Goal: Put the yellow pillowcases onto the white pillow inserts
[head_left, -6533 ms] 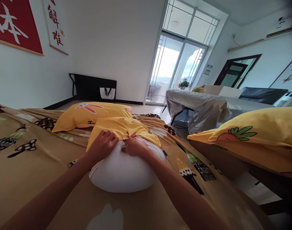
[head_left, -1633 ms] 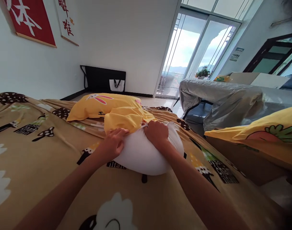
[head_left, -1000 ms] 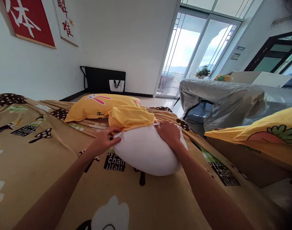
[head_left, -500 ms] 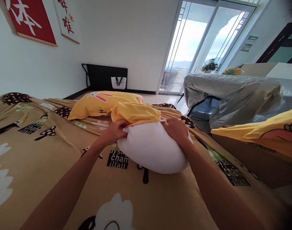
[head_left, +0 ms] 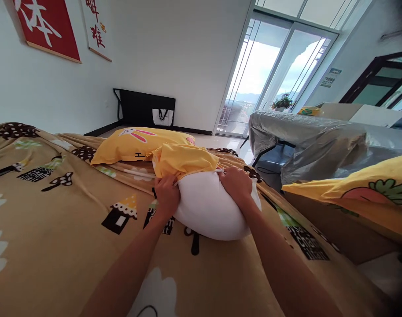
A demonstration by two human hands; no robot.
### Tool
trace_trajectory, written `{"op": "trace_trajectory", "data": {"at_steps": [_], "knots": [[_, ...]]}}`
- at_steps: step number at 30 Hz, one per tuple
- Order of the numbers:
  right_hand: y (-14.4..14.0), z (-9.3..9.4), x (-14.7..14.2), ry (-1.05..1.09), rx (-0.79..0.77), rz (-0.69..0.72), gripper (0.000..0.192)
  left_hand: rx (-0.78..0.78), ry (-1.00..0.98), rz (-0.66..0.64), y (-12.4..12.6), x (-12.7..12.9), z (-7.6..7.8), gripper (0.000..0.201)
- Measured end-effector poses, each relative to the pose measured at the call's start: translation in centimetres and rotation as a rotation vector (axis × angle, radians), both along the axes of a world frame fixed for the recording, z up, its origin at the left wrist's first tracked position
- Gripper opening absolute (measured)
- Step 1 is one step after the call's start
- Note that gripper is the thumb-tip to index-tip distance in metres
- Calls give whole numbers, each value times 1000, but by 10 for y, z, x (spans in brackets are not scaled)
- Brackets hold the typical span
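while most of the white pillow (head_left: 214, 209) is bare, its far end already sits inside the yellow pillowcase (head_left: 182, 159), which is bunched up in folds over that end. so the covering looks begun but far from finished: by my judgement only a small part of the pillow is in, and the rounded near bulk, the part toward the camera, is left to be drawn in and the case smoothed along it.

the left hand (head_left: 167, 193) is closed, pinching the open hem of the pillowcase at the pillow's left side. the right hand (head_left: 235, 185) is curled over the pillow's upper right, its fingers at the hem there; it looks to grip the edge, though the fingertips are partly hidden. the pillow lies on the bed (head_left: 55, 229), on a tan blanket printed with little houses and mushrooms, roughly in the middle of the view.

as for other covers and their contents, a second pillow in a yellow rabbit-print case (head_left: 138, 143) lies just behind, fully filled. another filled one, with a carrot print (head_left: 369, 193), rests at the right edge, well apart. beyond it stands a piece of furniture under a grey dust cover (head_left: 306, 141); what is beneath cannot be told.
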State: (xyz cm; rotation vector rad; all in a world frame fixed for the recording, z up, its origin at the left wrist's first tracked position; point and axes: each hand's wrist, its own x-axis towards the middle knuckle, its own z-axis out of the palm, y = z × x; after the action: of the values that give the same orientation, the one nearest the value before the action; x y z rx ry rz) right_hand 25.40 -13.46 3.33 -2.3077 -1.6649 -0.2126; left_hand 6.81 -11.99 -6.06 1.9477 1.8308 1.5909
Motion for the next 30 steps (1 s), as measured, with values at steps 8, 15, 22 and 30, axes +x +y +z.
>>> {"op": "trace_trajectory", "data": {"at_steps": [8, 15, 22, 30], "knots": [[0, -2, -1, 7, 18, -14, 39, 68, -151, 179, -10, 13, -4, 17], [1, -2, 2, 30, 20, -22, 39, 3, -204, -220, -20, -23, 0, 10], [-2, 0, -5, 29, 11, -3, 41, -149, -283, -697, -12, -79, -18, 37], [-4, -1, -10, 4, 21, 7, 40, -64, -119, -443, 1, -75, -41, 26]]}}
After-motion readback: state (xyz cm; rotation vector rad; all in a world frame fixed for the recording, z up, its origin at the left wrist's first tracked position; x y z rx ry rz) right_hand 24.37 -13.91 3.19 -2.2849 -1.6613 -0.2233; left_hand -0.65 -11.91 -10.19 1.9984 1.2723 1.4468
